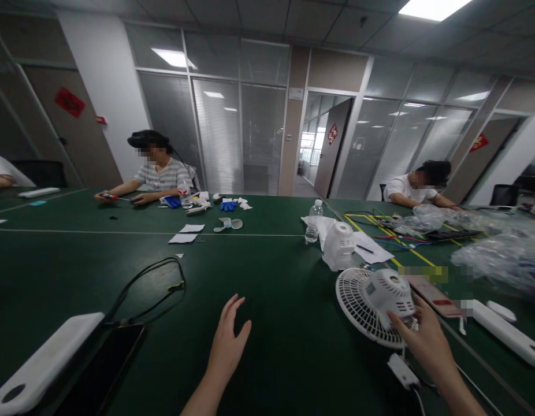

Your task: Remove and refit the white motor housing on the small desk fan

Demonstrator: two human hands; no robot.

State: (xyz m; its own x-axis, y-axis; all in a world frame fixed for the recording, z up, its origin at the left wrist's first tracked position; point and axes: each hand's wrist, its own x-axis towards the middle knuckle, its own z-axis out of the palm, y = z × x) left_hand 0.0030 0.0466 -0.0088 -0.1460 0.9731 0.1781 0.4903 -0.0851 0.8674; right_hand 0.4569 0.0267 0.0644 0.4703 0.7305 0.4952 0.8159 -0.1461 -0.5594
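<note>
My right hand [423, 332] is closed round the lower side of a white fan motor housing [389, 292], thumb in front and fingers behind. The housing rests on or just above a round white fan grille [352, 303]; I cannot tell which. A small white box with a cord [401, 370] lies just below the grille. Over the bare green tabletop, my left hand [228, 332] is open and holds nothing, its thumb apart from the fingers. Another white fan housing [338, 245] stands behind the grille, near a clear water bottle [313, 222].
A pink phone [436, 296] and a long white device [508, 335] lie at right, before crumpled plastic bags [505, 254]. At left are another white device [51, 358], a black phone [103, 370] and black cables [146, 266]. Fan blades [228, 224] lie farther back. Two people sit across the table.
</note>
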